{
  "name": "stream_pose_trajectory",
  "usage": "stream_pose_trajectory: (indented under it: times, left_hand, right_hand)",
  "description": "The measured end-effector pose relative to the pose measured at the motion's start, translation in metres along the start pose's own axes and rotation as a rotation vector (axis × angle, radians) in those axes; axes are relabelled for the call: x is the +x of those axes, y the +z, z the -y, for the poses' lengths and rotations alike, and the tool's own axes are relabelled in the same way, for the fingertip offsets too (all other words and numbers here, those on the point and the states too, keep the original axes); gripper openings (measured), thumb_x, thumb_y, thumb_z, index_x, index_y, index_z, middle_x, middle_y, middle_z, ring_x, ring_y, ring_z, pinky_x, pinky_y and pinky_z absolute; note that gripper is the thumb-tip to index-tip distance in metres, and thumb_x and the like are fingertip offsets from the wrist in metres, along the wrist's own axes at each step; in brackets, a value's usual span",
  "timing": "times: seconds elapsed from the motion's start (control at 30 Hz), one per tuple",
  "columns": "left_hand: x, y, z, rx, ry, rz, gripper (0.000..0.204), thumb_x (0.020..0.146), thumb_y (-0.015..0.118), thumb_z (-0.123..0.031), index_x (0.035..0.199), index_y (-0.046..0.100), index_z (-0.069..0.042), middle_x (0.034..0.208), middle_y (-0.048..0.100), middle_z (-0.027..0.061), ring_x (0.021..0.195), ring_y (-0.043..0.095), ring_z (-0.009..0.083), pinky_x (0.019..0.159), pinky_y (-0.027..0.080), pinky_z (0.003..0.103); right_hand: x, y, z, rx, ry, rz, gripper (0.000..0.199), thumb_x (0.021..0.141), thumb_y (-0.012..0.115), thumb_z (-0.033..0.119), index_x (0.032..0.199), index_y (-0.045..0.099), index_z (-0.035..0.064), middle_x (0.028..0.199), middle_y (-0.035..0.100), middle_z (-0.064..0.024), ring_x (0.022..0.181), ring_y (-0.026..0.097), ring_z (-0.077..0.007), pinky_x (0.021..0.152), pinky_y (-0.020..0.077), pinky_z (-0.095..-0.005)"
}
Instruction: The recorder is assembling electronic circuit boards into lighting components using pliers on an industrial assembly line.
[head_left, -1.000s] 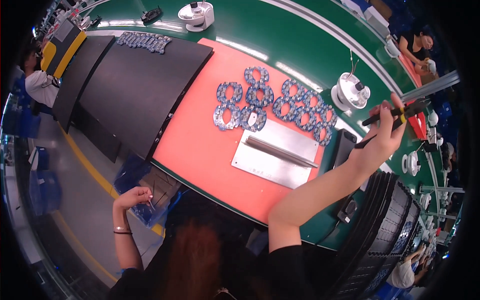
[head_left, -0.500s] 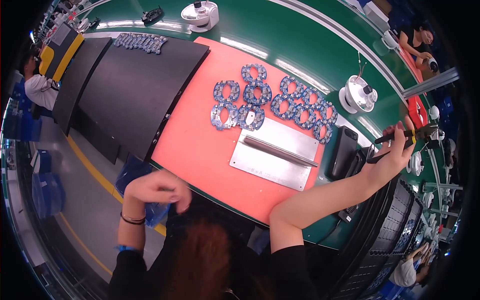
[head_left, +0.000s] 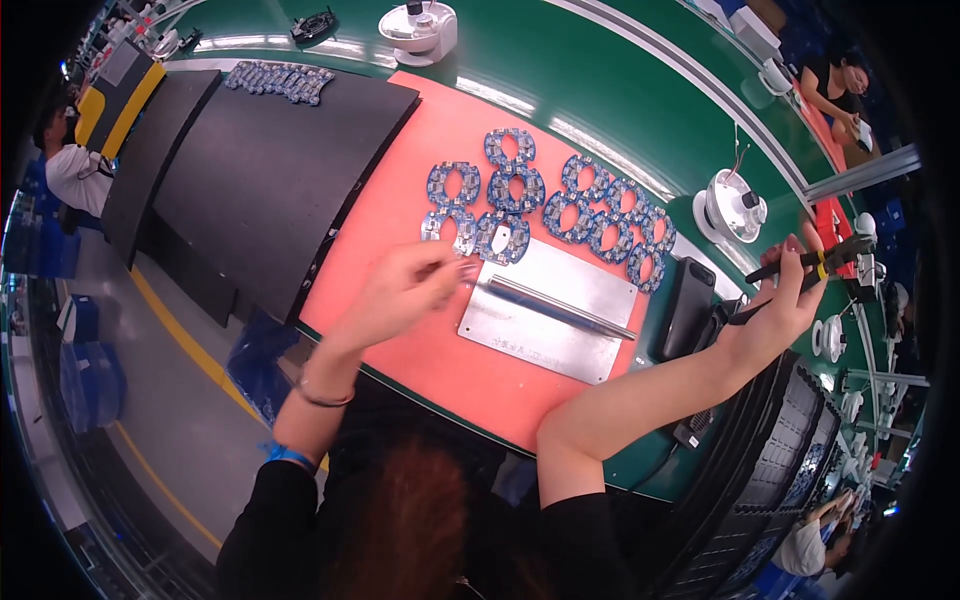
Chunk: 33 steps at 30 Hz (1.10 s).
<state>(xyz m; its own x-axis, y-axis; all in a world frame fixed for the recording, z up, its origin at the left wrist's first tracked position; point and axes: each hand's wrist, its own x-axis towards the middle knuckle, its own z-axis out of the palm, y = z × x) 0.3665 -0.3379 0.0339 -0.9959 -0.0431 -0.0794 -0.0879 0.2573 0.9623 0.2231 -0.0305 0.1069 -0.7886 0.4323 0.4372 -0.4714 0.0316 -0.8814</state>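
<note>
My left hand [head_left: 405, 292] is over the pink mat [head_left: 390, 375], at the left edge of a metal plate [head_left: 535, 345]. Its fingers are drawn together just below the nearest blue ring-shaped circuit boards [head_left: 447, 228]; whatever may be between them is hidden. A round metal bar [head_left: 560, 307] runs lengthwise along the plate. Off to the right, my right hand [head_left: 785, 300] is raised and closed around a pair of dark-handled pliers [head_left: 850, 252], jaws pointing away to the right. More ring boards [head_left: 590, 215] are grouped on the mat behind the plate.
Black panels [head_left: 280, 170] lie left of the mat, bearing a row of boards [head_left: 280, 82]. A black phone-like object [head_left: 688, 300] is right of the plate. White round housings [head_left: 730, 207] stand on the green bench [head_left: 590, 70]. Black trays [head_left: 790, 450] are stacked at lower right.
My left hand has moved up and right, from the mat's front edge to beside the metal plate. My right hand still grips the pliers in nearly the same place.
</note>
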Motion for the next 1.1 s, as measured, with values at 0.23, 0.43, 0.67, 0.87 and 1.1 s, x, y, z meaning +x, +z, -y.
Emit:
stream_pose_trajectory:
  times: [0.23, 0.43, 0.67, 0.87, 1.1]
  left_hand:
    - [-0.176, -0.168, 0.053, -0.293, -0.181, 0.187, 0.027, 0.094, 0.068, -0.017, 0.073, 0.061, -0.002, 0.07, 0.064, 0.0061, 0.061, 0.063, 0.0141, 0.053, 0.046, 0.027]
    - [-0.319, -0.196, 0.182, -0.332, -0.748, -0.366, 0.03, 0.099, 0.064, -0.032, 0.1, 0.067, -0.002, 0.087, 0.073, 0.0104, 0.053, 0.065, 0.0142, 0.046, 0.047, 0.026]
    - [-0.211, -0.135, 0.078, 0.212, -0.91, 0.0, 0.041, 0.1, 0.061, -0.037, 0.117, 0.068, 0.0, 0.087, 0.074, 0.0097, 0.058, 0.068, 0.0164, 0.056, 0.054, 0.028]
    - [-0.068, -0.06, -0.023, 0.185, -0.143, 0.263, 0.034, 0.098, 0.062, -0.023, 0.127, 0.066, -0.005, 0.106, 0.073, 0.015, 0.086, 0.069, 0.0198, 0.07, 0.053, 0.029]
    - [0.055, 0.0, 0.037, 0.897, 0.061, -0.279, 0.058, 0.092, 0.069, -0.038, 0.14, 0.056, -0.009, 0.117, 0.064, 0.0269, 0.106, 0.063, 0.0423, 0.088, 0.051, 0.047]
  right_hand:
    - [0.012, -0.024, -0.004, -0.042, -0.011, -0.059, 0.034, 0.093, 0.061, 0.007, 0.126, 0.062, -0.002, 0.111, 0.059, -0.0108, 0.089, 0.054, -0.0151, 0.085, 0.0448, -0.0296]
    - [0.009, -0.02, 0.003, -0.109, -0.018, -0.099, 0.033, 0.093, 0.062, 0.007, 0.125, 0.063, -0.0007, 0.112, 0.06, -0.0101, 0.09, 0.054, -0.0144, 0.085, 0.044, -0.028]
    - [0.006, -0.011, 0.004, -0.159, -0.08, -0.066, 0.033, 0.093, 0.063, 0.008, 0.125, 0.064, -0.0003, 0.108, 0.063, -0.0091, 0.09, 0.055, -0.0135, 0.083, 0.0441, -0.0266]
    - [0.007, -0.014, 0.002, -0.14, -0.099, -0.064, 0.032, 0.093, 0.064, 0.008, 0.124, 0.065, 0.0008, 0.108, 0.064, -0.0086, 0.088, 0.055, -0.0127, 0.083, 0.0442, -0.0268]
    - [0.004, -0.01, 0.004, -0.151, -0.066, -0.06, 0.031, 0.093, 0.063, 0.008, 0.124, 0.065, 0.0014, 0.105, 0.063, -0.0065, 0.089, 0.056, -0.0123, 0.083, 0.0447, -0.0266]
